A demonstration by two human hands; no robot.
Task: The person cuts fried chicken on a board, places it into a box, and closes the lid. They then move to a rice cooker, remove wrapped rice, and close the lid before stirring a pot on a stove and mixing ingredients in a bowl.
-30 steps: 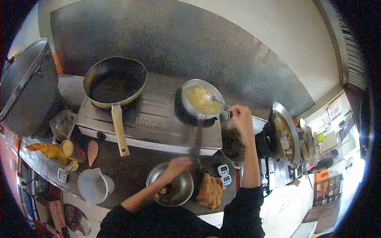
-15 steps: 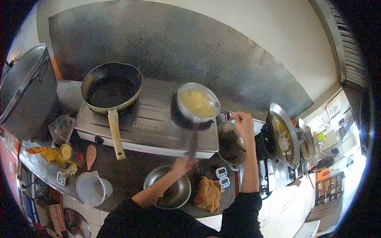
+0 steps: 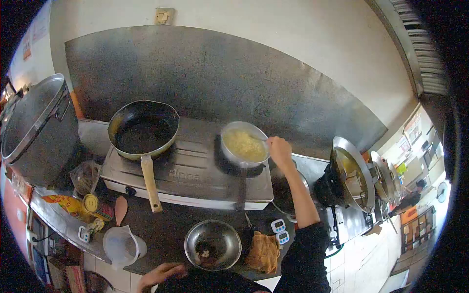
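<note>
My right hand (image 3: 281, 151) is closed on a fork (image 3: 257, 138) whose head reaches into a small saucepan (image 3: 245, 162). Pale yellow noodle-like food (image 3: 243, 145) in liquid fills the pan, which sits on the right side of the stove. Its dark handle (image 3: 241, 193) points towards me, with no hand on it. My left hand (image 3: 163, 273) is low at the counter's front edge, holding nothing, fingers loosely extended. Just right of that hand stands a metal bowl (image 3: 213, 244) with small dark and pale scraps at its bottom.
A dark frying pan (image 3: 144, 128) stands on the left burner of the stove (image 3: 187, 183). Left are a big pot (image 3: 41, 132), a plastic jug (image 3: 122, 246) and a pink spatula (image 3: 121, 210). Right are an orange cloth (image 3: 264, 252), two timers (image 3: 280, 232) and a large wok (image 3: 354, 173). A person (image 3: 410, 199) is far right.
My left hand has let go of the saucepan's handle and dropped back to the counter's front edge. My right hand has moved left, closer over the pan. The camera view has tilted up.
</note>
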